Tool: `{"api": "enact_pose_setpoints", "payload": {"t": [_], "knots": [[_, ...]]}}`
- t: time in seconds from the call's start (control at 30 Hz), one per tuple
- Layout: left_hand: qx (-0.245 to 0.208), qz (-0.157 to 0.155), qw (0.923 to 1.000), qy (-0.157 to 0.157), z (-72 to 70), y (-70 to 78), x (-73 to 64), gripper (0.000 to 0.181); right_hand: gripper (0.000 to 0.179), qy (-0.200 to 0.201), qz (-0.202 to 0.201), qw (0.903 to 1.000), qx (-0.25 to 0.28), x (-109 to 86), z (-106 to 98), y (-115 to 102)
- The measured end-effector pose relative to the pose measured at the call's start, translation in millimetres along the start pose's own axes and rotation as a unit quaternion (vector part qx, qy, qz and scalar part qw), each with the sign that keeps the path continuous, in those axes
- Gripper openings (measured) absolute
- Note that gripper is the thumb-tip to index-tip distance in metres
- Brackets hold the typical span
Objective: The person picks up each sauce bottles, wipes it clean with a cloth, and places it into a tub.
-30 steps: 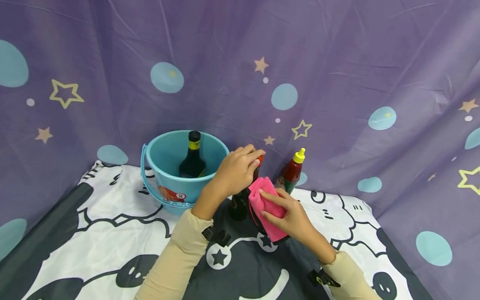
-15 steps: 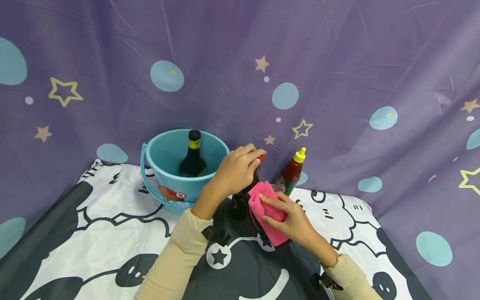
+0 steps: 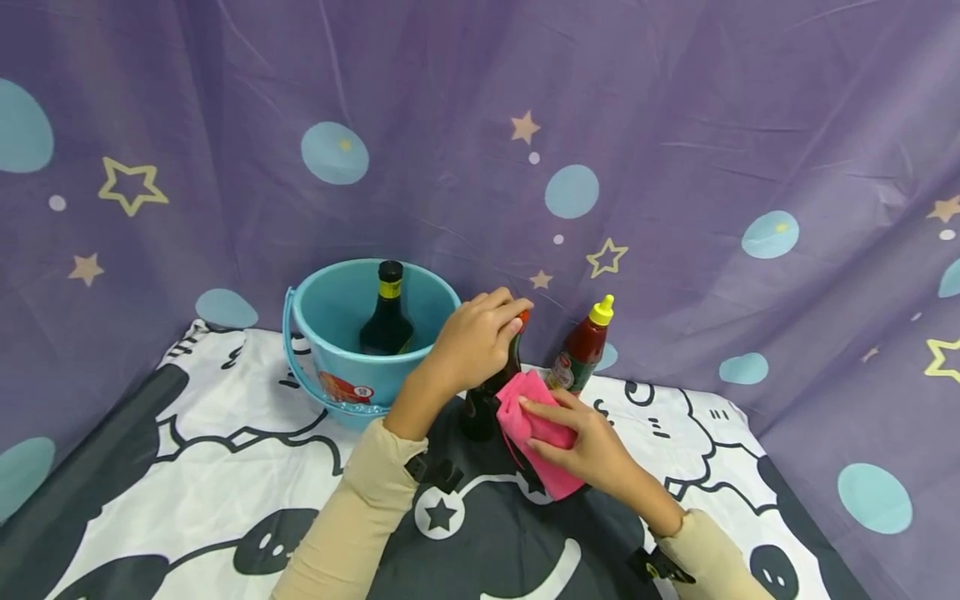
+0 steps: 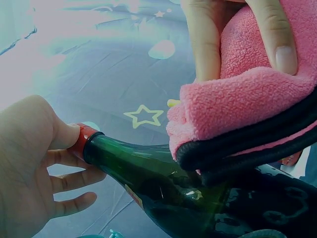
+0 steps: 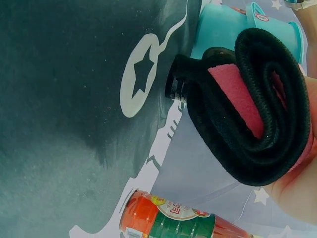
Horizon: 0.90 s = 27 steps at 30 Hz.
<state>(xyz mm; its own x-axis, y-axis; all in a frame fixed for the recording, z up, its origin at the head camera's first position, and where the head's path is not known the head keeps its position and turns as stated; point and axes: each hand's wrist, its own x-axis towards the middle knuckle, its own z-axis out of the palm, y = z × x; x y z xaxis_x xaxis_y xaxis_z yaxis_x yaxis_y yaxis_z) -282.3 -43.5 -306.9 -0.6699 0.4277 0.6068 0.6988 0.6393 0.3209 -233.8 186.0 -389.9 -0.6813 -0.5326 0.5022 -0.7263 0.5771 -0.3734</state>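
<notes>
In the head view, my left hand (image 3: 474, 340) pinches the red cap (image 4: 85, 141) of a dark green glass bottle (image 4: 131, 161). The bottle stands tilted slightly on the cloth-covered surface. My right hand (image 3: 592, 437) grips a folded pink cloth (image 3: 553, 473) with black edging. In the left wrist view that cloth lies against the bottle's shoulder and hides part of its body. From the right wrist view, the cloth's rolled end covers most of the bottle, leaving its dark base (image 5: 176, 82) showing.
A light blue bucket (image 3: 315, 346) stands left of my hands, with a black-capped dark bottle (image 3: 385, 329) inside. Behind the cloth, to the right, is a red sauce bottle (image 3: 583, 343) with a yellow nozzle cap. A purple patterned curtain (image 3: 450, 125) rises at the back.
My right hand and the pink cloth have slid down along the bottle and slightly right, uncovering more of its upper part. The left hand stays on the cap.
</notes>
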Motion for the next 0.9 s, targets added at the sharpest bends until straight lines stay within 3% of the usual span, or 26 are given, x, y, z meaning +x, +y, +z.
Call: {"api": "enact_pose_setpoints", "payload": {"t": [0.43,0.9], "knots": [[0.006,0.000,1.0000,0.001,-1.4,-0.5,1.7,0.033,0.056,-0.012,0.015,0.9997,-0.013,1.5,-5.1,0.9],[0.005,0.004,1.0000,0.004,1.0,-0.3,0.3,0.033,0.056,-0.071,0.052,0.9956,-0.032,-4.9,-3.9,3.5]]}}
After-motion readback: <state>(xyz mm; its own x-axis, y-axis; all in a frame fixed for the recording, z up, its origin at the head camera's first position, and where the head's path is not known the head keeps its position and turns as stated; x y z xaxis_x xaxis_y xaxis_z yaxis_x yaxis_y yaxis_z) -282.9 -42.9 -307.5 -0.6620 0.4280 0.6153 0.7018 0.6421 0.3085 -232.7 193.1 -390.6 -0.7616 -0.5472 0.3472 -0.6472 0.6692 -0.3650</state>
